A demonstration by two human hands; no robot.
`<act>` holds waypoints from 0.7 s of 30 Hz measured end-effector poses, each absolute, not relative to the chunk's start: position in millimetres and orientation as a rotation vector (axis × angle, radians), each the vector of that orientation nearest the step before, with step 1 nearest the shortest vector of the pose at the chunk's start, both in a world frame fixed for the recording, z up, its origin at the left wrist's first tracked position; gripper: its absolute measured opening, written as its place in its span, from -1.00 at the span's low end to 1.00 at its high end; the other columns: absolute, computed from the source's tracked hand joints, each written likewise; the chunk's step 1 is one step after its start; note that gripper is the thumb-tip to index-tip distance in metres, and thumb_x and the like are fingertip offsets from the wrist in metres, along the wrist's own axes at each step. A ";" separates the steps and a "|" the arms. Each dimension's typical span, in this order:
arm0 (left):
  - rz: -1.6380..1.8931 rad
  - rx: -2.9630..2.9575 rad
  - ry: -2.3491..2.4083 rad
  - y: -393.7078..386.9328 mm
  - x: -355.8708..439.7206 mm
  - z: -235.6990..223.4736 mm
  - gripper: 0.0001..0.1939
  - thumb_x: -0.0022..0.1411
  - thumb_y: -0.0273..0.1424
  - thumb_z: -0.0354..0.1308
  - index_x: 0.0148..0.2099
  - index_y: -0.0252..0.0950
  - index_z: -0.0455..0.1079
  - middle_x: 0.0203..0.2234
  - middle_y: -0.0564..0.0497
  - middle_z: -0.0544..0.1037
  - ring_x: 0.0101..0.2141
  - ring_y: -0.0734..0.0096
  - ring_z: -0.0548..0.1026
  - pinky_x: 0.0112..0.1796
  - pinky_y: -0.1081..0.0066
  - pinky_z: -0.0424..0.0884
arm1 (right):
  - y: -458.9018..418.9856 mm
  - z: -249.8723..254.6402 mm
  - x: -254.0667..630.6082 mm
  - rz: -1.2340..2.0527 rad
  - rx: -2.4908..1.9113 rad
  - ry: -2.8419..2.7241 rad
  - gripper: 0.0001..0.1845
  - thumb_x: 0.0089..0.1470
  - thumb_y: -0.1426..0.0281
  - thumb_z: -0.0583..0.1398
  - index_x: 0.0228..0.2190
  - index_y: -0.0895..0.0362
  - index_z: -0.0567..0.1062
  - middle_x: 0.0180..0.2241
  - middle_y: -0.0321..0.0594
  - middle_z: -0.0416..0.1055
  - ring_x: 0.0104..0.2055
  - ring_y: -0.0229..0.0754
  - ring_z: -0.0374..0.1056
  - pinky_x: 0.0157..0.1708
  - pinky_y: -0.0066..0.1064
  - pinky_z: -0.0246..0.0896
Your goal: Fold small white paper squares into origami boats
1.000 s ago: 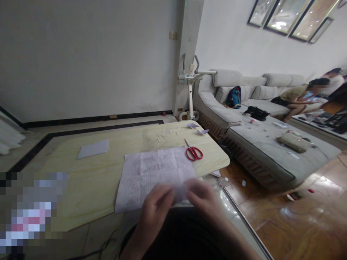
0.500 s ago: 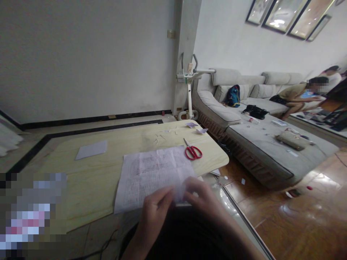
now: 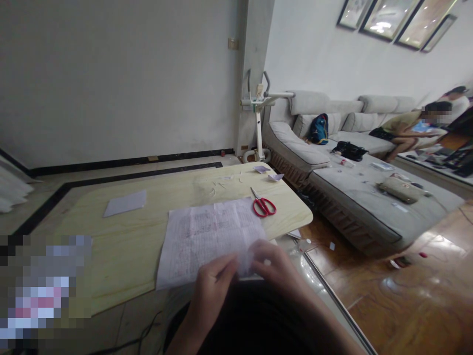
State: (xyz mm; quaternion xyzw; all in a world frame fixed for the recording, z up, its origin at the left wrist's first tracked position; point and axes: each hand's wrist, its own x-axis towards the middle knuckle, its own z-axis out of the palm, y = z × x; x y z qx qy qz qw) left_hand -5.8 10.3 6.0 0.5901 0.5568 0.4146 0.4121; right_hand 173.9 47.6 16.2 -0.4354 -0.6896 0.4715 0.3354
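A creased printed sheet of paper (image 3: 207, 236) lies flat on the pale wooden table (image 3: 121, 251). My left hand (image 3: 216, 276) is closed, thumb against fingers, over its near edge. Close by on the right, my right hand (image 3: 268, 259) has its fingers curled inward, their tips blurred. Something whitish shows between the two hands, but I cannot make out what it is. Beyond the sheet's far right corner rest red-handled scissors (image 3: 263, 206), blades pointing away from me. A folded piece of paper (image 3: 125, 203) is at the table's left.
Thin paper strips (image 3: 218, 185) and two small folded paper pieces (image 3: 275, 177) lie toward the table's far edge. A grey sofa (image 3: 354, 207) with bags stands to the right, where a person (image 3: 404, 125) sits. An exercise machine (image 3: 258, 121) stands behind the table.
The view has shifted very slightly. Both hands keep nearly the same place and pose, the right one still blurred at the fingers. The scissors and sheet lie as before.
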 end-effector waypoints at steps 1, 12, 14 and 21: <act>1.048 1.486 1.393 10.5 -6.1 5.4 -0.68 0.27 -0.27 0.08 -0.08 -0.21 0.59 -0.26 -0.03 0.69 -0.24 0.20 0.62 -0.15 0.34 0.51 | 47.6 16.5 174.5 1.242 -1.131 -1.801 -0.85 -0.03 0.54 0.25 -0.59 0.18 0.52 -0.45 -0.30 0.34 -0.41 -0.28 0.26 -0.41 -0.47 0.16; 1.059 1.550 1.412 10.9 -7.1 3.7 -0.70 0.29 -0.30 0.08 -0.07 -0.19 0.59 -0.31 -0.01 0.69 -0.30 0.22 0.62 -0.25 0.41 0.51 | 46.6 14.9 169.4 1.213 -1.108 -1.861 -0.83 0.05 0.51 0.23 -0.56 0.17 0.54 -0.47 -0.31 0.31 -0.44 -0.28 0.23 -0.44 -0.48 0.14; 1.063 1.554 1.403 11.1 -7.1 3.7 -0.71 0.29 -0.29 0.08 -0.08 -0.19 0.60 -0.34 0.00 0.69 -0.31 0.23 0.62 -0.27 0.43 0.50 | 46.1 15.5 168.7 1.193 -1.116 -1.868 -0.83 0.05 0.53 0.22 -0.54 0.17 0.53 -0.48 -0.32 0.31 -0.44 -0.29 0.22 -0.44 -0.48 0.13; 1.112 1.479 1.345 11.0 -5.1 6.1 -0.70 0.26 -0.25 0.11 -0.11 -0.21 0.61 -0.27 -0.03 0.69 -0.27 0.19 0.62 -0.23 0.40 0.51 | 44.5 16.8 166.5 1.167 -1.116 -1.884 -0.88 0.02 0.54 0.24 -0.53 0.18 0.50 -0.47 -0.32 0.30 -0.43 -0.28 0.23 -0.43 -0.48 0.14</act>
